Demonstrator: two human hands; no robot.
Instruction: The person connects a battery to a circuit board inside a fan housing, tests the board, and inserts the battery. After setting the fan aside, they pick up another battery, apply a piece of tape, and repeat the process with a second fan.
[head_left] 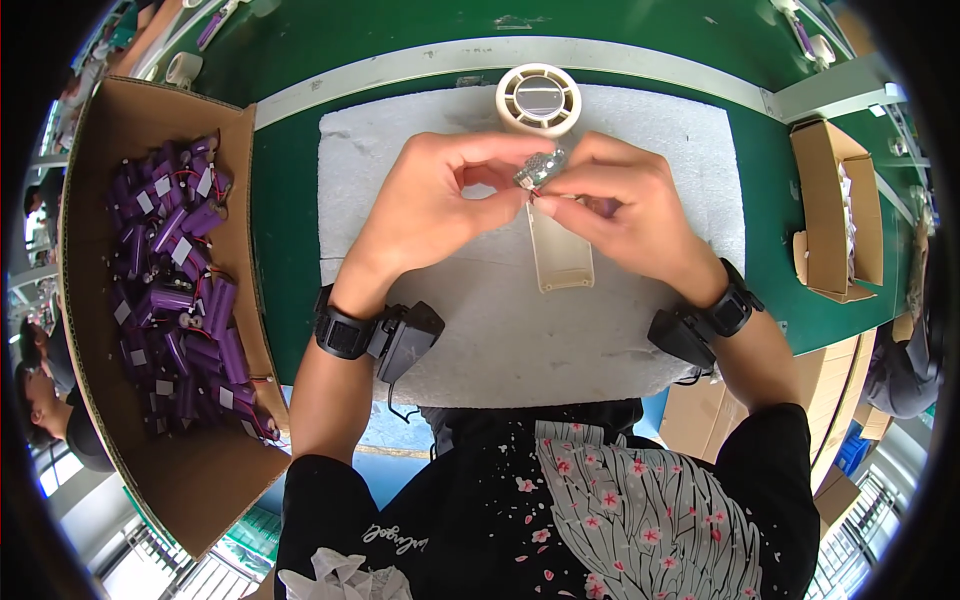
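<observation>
Over the mat, my two hands meet above a cream handheld fan. A small circuit board (541, 167) is pinched between the thumb and fingers of my left hand (425, 205). My right hand (640, 210) has its thumb and forefinger closed on thin battery wires (534, 196) at the board's lower edge, by a small white connector. Whether the plug is fully seated cannot be made out. A bit of purple battery (602, 206) shows beneath the right fingers. The fan's round head (540, 98) lies beyond my hands, its open handle shell (562, 252) below them.
A deep cardboard box (180, 500) on the left holds many purple batteries (180, 300) with wires. At right stands a smaller open carton (822, 215) with pale parts inside. The grey foam mat (450, 330) covers part of the green bench (400, 50); a pale rail (380, 80) crosses behind it.
</observation>
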